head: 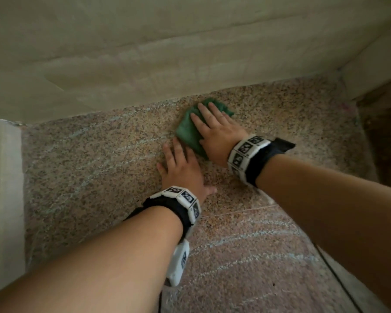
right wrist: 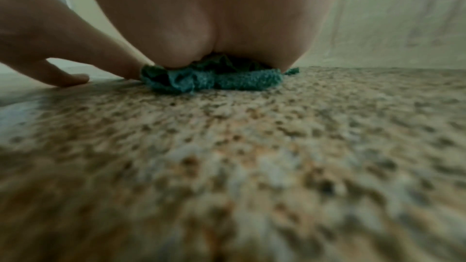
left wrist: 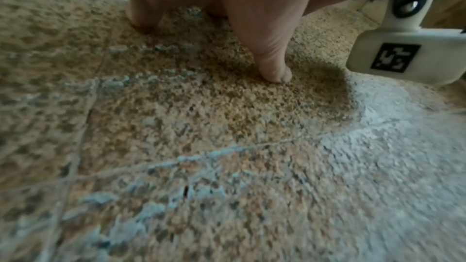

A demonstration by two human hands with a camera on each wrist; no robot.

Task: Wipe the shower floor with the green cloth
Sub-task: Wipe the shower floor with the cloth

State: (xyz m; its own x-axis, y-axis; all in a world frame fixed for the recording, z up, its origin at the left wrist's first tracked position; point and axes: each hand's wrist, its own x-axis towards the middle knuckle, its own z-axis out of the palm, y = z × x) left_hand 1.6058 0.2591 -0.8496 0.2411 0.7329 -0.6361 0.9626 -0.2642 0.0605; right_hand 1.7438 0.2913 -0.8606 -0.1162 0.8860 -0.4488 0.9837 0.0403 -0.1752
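A crumpled green cloth (head: 188,129) lies on the speckled granite shower floor (head: 88,168), close to the far wall. My right hand (head: 215,129) lies flat on top of it with straight fingers, pressing it down; in the right wrist view the cloth (right wrist: 214,81) bunches out from under the palm. My left hand (head: 182,168) rests flat on the bare floor just in front and left of the cloth, fingers spread and holding nothing. The left wrist view has its thumb (left wrist: 272,67) touching the stone.
A pale tiled wall (head: 145,53) rises right behind the cloth and meets a side wall (head: 375,62) at the right corner. A low pale ledge (head: 2,188) borders the floor on the left. Whitish streaks (head: 246,240) cross the near floor.
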